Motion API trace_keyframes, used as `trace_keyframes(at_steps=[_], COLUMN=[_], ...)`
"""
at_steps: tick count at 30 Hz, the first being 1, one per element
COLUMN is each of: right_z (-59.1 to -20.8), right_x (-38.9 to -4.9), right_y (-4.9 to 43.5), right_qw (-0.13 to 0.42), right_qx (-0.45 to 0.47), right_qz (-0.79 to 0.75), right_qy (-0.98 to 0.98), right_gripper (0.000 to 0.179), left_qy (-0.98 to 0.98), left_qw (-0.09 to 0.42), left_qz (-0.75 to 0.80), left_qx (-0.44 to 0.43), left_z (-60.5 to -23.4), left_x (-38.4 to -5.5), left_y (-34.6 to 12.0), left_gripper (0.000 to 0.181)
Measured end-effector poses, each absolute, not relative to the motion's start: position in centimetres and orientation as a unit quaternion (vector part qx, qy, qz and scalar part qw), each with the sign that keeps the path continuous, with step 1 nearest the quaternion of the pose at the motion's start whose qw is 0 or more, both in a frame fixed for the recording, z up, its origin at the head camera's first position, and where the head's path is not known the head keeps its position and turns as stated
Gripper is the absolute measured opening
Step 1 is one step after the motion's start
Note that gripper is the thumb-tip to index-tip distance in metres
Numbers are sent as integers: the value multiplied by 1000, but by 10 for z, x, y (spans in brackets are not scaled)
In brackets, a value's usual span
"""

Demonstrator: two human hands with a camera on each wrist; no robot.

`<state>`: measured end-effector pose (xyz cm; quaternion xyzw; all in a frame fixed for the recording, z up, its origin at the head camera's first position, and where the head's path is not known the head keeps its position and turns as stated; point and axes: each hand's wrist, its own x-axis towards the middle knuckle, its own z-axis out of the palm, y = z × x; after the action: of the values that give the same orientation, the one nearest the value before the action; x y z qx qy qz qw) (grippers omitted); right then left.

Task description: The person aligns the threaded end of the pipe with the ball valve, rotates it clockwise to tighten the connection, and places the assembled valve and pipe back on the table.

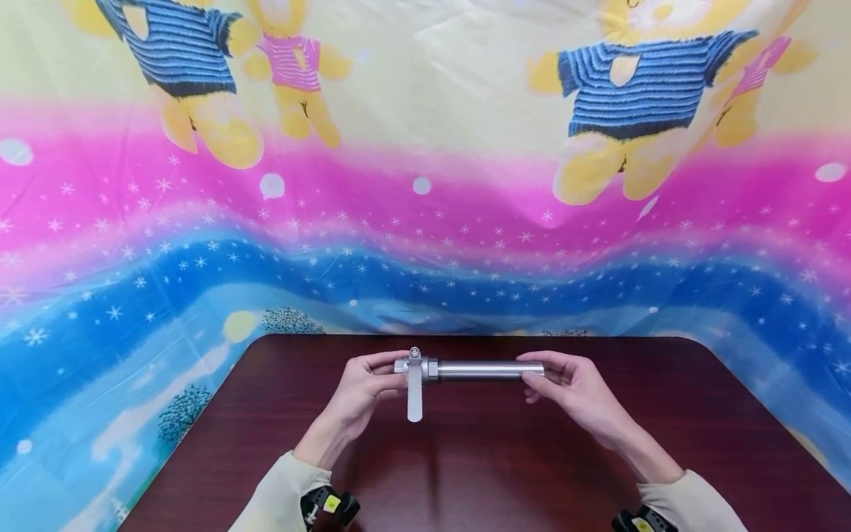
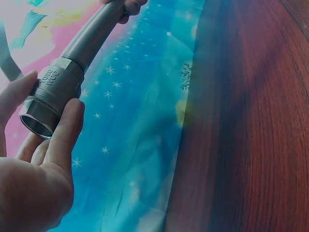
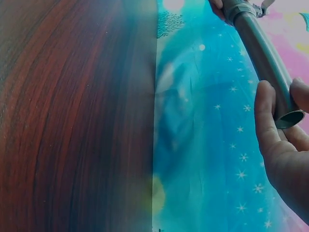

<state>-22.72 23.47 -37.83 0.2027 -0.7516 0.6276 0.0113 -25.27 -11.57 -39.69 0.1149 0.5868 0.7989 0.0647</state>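
A metal ball valve (image 1: 431,369) with a flat lever handle (image 1: 415,399) is joined to a straight metal pipe (image 1: 488,370), held level above the table. My left hand (image 1: 359,388) grips the valve's hex end between thumb and fingers; the left wrist view shows the valve body (image 2: 53,84) with raised lettering and its open threaded end. At the other end, my right hand (image 1: 578,388) pinches the pipe near its tip. In the right wrist view the pipe's hollow end (image 3: 290,119) shows between thumb and fingers. The lever points toward me.
Beneath the hands lies a dark red-brown wooden table (image 1: 505,458) with rounded far corners. A printed cloth (image 1: 425,244) with bears and snowflakes hangs behind it and along its sides. Black devices (image 1: 329,506) are strapped to both wrists.
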Motion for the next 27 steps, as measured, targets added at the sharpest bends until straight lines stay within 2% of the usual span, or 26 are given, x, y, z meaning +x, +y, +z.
trace_keyframes(at_steps=[7, 11, 18, 22, 27], right_z=[-381, -381, -381, -381, -383], right_x=[-226, -227, -228, -229, -229], right_y=[236, 236, 236, 236, 237], right_qw=[15, 22, 15, 13, 10], right_qx=[236, 222, 232, 218, 225], right_qz=[638, 622, 637, 627, 627], right_qy=[-733, -751, -735, -748, -746], right_gripper=[42, 37, 44, 40, 44], left_qy=[587, 585, 588, 592, 595], left_qw=[67, 64, 67, 68, 68], left_qz=[799, 800, 798, 795, 793], left_qx=[111, 113, 113, 114, 113], left_z=[-401, -400, -397, -397, -398], left_x=[-252, -252, -252, -252, -253], left_y=[-116, -116, -116, -116, -116], left_gripper=[52, 52, 54, 55, 54])
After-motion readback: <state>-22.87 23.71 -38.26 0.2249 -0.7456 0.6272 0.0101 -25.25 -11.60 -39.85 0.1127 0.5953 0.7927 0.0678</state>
